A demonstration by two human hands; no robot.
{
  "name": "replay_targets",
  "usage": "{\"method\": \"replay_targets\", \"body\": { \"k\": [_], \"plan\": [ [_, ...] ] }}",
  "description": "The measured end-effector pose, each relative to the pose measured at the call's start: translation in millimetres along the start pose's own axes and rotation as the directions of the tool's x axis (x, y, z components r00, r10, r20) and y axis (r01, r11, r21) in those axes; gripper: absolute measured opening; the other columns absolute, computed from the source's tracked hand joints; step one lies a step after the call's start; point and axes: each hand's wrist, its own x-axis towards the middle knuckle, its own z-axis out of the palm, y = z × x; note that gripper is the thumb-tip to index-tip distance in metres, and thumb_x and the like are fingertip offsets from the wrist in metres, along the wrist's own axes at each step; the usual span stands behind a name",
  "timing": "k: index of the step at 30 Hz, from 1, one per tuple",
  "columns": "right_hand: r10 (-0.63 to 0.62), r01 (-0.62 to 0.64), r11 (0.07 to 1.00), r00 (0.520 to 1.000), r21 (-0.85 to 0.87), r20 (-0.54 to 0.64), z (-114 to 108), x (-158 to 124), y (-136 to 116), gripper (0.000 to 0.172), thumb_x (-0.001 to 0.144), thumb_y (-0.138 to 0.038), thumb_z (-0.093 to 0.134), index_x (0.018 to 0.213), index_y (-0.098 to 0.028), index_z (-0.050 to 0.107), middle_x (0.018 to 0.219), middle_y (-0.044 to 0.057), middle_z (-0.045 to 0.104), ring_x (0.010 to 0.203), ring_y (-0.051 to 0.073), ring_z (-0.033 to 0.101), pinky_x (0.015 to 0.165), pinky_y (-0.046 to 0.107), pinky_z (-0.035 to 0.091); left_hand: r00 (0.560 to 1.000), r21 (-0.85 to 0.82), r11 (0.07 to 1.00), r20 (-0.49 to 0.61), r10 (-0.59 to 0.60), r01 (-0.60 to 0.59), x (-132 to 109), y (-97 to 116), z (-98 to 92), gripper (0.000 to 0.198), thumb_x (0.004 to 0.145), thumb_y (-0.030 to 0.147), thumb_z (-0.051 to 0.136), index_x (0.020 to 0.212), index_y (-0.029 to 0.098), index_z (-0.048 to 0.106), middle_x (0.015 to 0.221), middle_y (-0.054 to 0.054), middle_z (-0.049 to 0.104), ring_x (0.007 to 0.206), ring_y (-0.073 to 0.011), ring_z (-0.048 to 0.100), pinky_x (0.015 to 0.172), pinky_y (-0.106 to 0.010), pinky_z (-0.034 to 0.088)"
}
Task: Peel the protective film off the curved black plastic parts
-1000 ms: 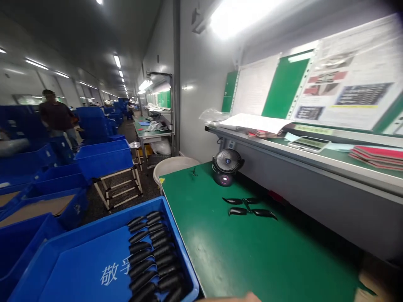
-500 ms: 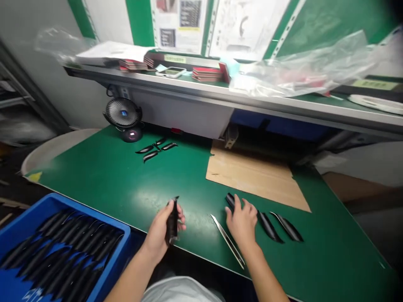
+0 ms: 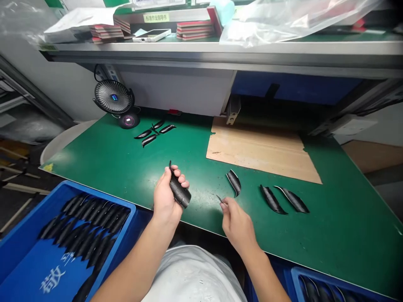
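Note:
My left hand [image 3: 166, 193] is wrapped round a curved black plastic part [image 3: 180, 191], thin hooked end up, above the front of the green table. To its right, my right hand [image 3: 237, 222] is closed on slim metal tweezers [image 3: 219, 198]; only their pointed tip shows past the fingers, directed toward the left hand, and the rest is hidden. Just beyond the right hand lies a single curved black part [image 3: 233, 183]. Farther right on the table rest two more such parts, a left one [image 3: 272, 200] and a right one [image 3: 292, 199].
A blue bin [image 3: 131, 209] with rows of black parts stands at lower left, another bin [image 3: 296, 277] at lower right. A joined cluster of black parts [image 3: 154, 133] lies near a small fan [image 3: 113, 97]. Cardboard [image 3: 261, 151] lies under the overhead shelf [image 3: 201, 56].
My right hand has moved away from the black part, which now lies by itself, and has picked up the tweezers from the table. My left hand has turned its part. The view has tilted down.

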Motion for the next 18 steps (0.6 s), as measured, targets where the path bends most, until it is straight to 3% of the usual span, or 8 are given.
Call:
{"method": "replay_targets", "body": {
  "k": [3, 6, 12, 18],
  "plan": [
    [-0.184, 0.165, 0.951, 0.982, 0.261, 0.051, -30.8, 1.1, -20.5, 0.024, 0.101, -0.022, 0.036, 0.113, -0.017, 0.057, 0.087, 0.005, 0.061, 0.076, 0.018, 0.058, 0.067, 0.03, 0.046, 0.994, -0.09, 0.99, 0.036, -0.105, 0.108, -2.4, 0.2, 1.3, 0.022, 0.099, 0.018, 0.039, 0.084, 0.013, 0.055, 0.064, 0.004, 0.045, 0.046, -0.0033, 0.043, 0.04, -0.012, 0.037],
    [-0.241, 0.201, 0.883, 0.97, 0.425, 0.042, -53.7, 5.0, -47.3, 0.031, 0.1, -0.02, 0.041, 0.128, -0.019, 0.056, 0.094, 0.007, 0.061, 0.086, 0.02, 0.057, 0.075, 0.034, 0.047, 0.996, -0.097, 0.992, 0.045, -0.082, 0.086, -5.5, -0.4, 1.3, 0.025, 0.098, 0.022, 0.039, 0.079, 0.014, 0.052, 0.06, 0.005, 0.043, 0.044, -0.0037, 0.041, 0.037, -0.013, 0.034],
    [-0.158, 0.106, 0.826, 0.986, 0.553, 0.047, -62.3, 13.7, -79.8, 0.028, 0.098, -0.018, 0.05, 0.121, -0.023, 0.065, 0.086, 0.004, 0.065, 0.079, 0.018, 0.059, 0.07, 0.033, 0.049, 0.993, 0.009, 0.996, 0.074, 0.09, -0.091, -19.1, -4.3, 9.1, 0.025, 0.095, 0.03, 0.046, 0.074, 0.017, 0.049, 0.055, 0.006, 0.039, 0.039, -0.0044, 0.038, 0.035, -0.014, 0.029],
    [-0.114, -0.052, 0.835, 0.958, 0.547, 0.265, -72.6, 22.1, -82.6, 0.026, 0.1, -0.028, 0.046, 0.102, -0.026, 0.071, 0.071, 0.0, 0.06, 0.062, 0.015, 0.054, 0.055, 0.028, 0.041, 0.974, 0.081, 0.976, 0.117, 0.195, -0.205, -28.5, -7.5, 15.3, 0.03, 0.095, 0.034, 0.046, 0.071, 0.017, 0.049, 0.053, 0.006, 0.04, 0.036, -0.0045, 0.037, 0.034, -0.015, 0.026]
  ]
}}
